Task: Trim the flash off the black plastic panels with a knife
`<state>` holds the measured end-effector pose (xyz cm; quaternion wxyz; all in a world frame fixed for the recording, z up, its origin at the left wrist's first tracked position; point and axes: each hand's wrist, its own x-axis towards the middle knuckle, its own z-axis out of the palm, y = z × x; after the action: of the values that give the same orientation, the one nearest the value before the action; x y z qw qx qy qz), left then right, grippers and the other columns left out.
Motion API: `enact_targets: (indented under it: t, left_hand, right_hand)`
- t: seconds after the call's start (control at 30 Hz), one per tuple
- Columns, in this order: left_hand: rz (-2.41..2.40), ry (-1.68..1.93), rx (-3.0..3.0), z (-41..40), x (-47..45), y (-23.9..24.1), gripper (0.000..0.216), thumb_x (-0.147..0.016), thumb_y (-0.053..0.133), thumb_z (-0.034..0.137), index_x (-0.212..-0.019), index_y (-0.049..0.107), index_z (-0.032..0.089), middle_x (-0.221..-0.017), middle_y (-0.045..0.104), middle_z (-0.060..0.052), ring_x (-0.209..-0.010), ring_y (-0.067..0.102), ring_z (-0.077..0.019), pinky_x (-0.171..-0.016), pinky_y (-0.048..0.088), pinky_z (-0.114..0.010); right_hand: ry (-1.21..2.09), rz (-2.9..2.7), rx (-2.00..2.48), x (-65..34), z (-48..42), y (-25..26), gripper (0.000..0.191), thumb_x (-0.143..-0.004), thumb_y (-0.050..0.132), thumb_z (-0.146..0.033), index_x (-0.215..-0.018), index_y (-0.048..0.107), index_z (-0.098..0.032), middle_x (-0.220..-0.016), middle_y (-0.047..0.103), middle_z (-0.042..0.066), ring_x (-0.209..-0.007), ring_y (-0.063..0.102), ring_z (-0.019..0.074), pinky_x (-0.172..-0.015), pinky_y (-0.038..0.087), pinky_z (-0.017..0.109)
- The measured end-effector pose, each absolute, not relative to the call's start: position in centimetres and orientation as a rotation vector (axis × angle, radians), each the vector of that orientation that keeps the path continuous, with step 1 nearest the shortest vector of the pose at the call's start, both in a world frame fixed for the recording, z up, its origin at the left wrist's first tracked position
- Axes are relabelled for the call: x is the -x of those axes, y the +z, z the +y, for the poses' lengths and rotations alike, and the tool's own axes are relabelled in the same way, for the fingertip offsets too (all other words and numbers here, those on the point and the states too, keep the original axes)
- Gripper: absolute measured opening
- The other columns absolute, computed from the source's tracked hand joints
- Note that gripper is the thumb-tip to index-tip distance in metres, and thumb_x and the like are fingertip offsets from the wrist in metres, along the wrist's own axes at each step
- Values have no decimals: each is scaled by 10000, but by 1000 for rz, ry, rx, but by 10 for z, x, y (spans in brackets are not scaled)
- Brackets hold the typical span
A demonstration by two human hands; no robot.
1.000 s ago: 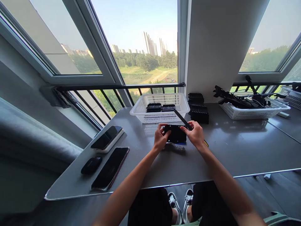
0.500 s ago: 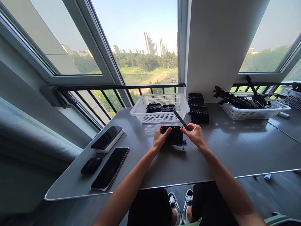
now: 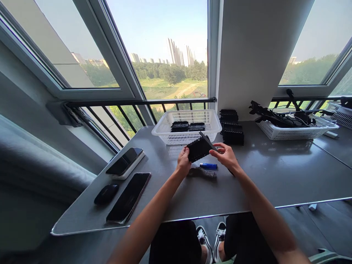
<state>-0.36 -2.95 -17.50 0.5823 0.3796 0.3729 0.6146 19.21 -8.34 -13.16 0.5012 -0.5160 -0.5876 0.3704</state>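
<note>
A flat black rectangular part [image 3: 198, 148] is lifted and tilted above the grey table [image 3: 275, 172]. My left hand [image 3: 183, 164] grips its left end. My right hand [image 3: 226, 156] pinches a thin dark strip [image 3: 206, 139] that lies along the part's upper right edge. A small blue object [image 3: 208, 165] lies on the table just under the part. Beside it, closer to me, sits a small dark piece [image 3: 202, 172].
A white basket [image 3: 187, 126] with black parts stands behind my hands, and stacked black parts [image 3: 232, 126] beside it. A second white basket [image 3: 295, 128] at right holds cables and dark gear. Two phones [image 3: 125, 161] [image 3: 129, 196] and a black mouse [image 3: 106, 193] lie at left.
The black part was lying flat on the table under both hands. Now it is raised and tilted, which uncovers the blue object beneath it.
</note>
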Motion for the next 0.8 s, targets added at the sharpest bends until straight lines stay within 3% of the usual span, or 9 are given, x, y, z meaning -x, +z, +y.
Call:
enact_targets:
  t: [0.1, 0.23, 0.33, 0.6, 0.7, 0.8]
  left_hand:
    - [841, 1402, -860, -30, 4, -173, 348, -726, 707, 375, -973, 553, 185, -927, 677, -34, -826, 647, -160, -746, 524, -296]
    - [813, 1329, -919, -37, 3, -166, 413, -612, 767, 246, -971, 577, 171, -880, 688, -24, -783, 651, -157, -722, 516, -277]
    - [826, 1257, -1007, -45, 1, -160, 510, -536, 804, 180, -1002, 599, 161, -811, 699, -14, -691, 644, -152, -641, 500, -250]
    - [871, 1119, -1308, -58, -4, -149, 530, -654, 782, 402, -1090, 604, 158, -950, 732, -73, -807, 695, -217, -715, 561, -306]
    - [945, 1203, -1335, -57, -3, -150, 509, -648, 779, 399, -1054, 584, 161, -909, 732, -64, -787, 697, -210, -693, 567, -298]
    - [996, 1292, -1332, -56, -1, -150, 496, -645, 772, 375, -1032, 532, 179, -840, 720, -40, -722, 693, -194, -642, 568, -289]
  right_hand:
    - [953, -1405, 1210, -189, -83, -133, 595, -663, 747, -543, -1126, 657, -182, -731, 696, 30, -627, 630, 181, -565, 455, 273]
    - [845, -1327, 1173, -190, -81, -134, 422, -697, 734, -495, -947, 708, -156, -832, 726, 71, -770, 665, 214, -665, 489, 296]
    - [803, -1275, 1140, -192, -79, -135, 372, -706, 724, -492, -846, 712, -148, -807, 724, 68, -751, 663, 210, -674, 495, 300]
    - [730, -1334, 1158, -188, -81, -135, 439, -697, 730, -519, -937, 718, -151, -797, 726, 65, -723, 658, 199, -658, 490, 286]
    - [691, -1350, 1186, -187, -85, -131, 441, -713, 706, -564, -891, 713, -160, -784, 719, 61, -711, 651, 192, -635, 476, 270]
    - [653, -1332, 1241, -187, -87, -128, 493, -805, 564, -637, -831, 698, -163, -702, 682, 48, -610, 605, 161, -545, 429, 252]
